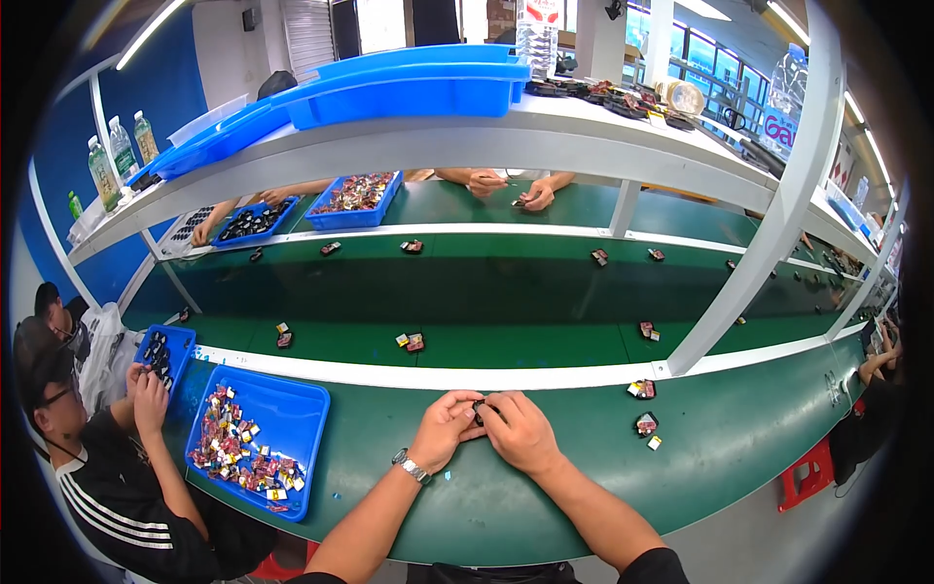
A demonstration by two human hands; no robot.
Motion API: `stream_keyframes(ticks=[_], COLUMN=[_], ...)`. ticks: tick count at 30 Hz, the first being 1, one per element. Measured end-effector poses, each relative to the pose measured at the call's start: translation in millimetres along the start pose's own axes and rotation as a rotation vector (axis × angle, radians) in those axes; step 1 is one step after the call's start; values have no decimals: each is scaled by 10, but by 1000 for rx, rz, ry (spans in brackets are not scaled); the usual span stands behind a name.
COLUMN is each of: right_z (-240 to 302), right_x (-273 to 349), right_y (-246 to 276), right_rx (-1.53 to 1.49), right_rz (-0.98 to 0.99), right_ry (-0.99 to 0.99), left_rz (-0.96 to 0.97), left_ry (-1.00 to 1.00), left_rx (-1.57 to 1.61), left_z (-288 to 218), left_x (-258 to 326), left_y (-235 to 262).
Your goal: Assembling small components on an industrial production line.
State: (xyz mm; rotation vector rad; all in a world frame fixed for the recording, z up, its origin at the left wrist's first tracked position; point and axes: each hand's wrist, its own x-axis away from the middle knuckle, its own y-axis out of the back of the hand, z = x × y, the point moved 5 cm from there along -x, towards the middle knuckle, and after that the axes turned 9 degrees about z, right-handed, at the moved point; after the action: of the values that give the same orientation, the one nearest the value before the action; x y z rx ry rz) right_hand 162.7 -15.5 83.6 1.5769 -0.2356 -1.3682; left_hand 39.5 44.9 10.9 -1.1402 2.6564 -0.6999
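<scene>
Both hands are working on a small dark part (480, 407) at the near edge of the green worktop (545, 467), probably fitting or pressing it together. The left hand (444, 425) and right hand (519, 429) are pinching it between them, fingers (465, 401) curled narrow. The next move is calling for a steady two-handed hold.

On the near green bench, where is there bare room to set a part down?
Bare green mat lies between the blue tray and the left hand, and right of the right hand up to the two small dark parts. The tray itself is crowded with small pieces, and both hands meet on a small dark part.
</scene>
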Motion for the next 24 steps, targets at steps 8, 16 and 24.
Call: stream_keyframes(ticks=[8, 16, 24], right_z=[6, 35, 13], right_x=[28, 34, 39], right_y=[-2, -23, -37], right_rx=[23, 29, 19], right_rz=[-27, -31, -3], right_ry=[13, -26, -44], left_rz=[-12, -21, -23], left_ry=[-10, 6, 3], left_rx=[34, 26, 18], left_z=[-31, 3, 1], left_x=[18, 8, 9], left_y=[-29, 14, 4])
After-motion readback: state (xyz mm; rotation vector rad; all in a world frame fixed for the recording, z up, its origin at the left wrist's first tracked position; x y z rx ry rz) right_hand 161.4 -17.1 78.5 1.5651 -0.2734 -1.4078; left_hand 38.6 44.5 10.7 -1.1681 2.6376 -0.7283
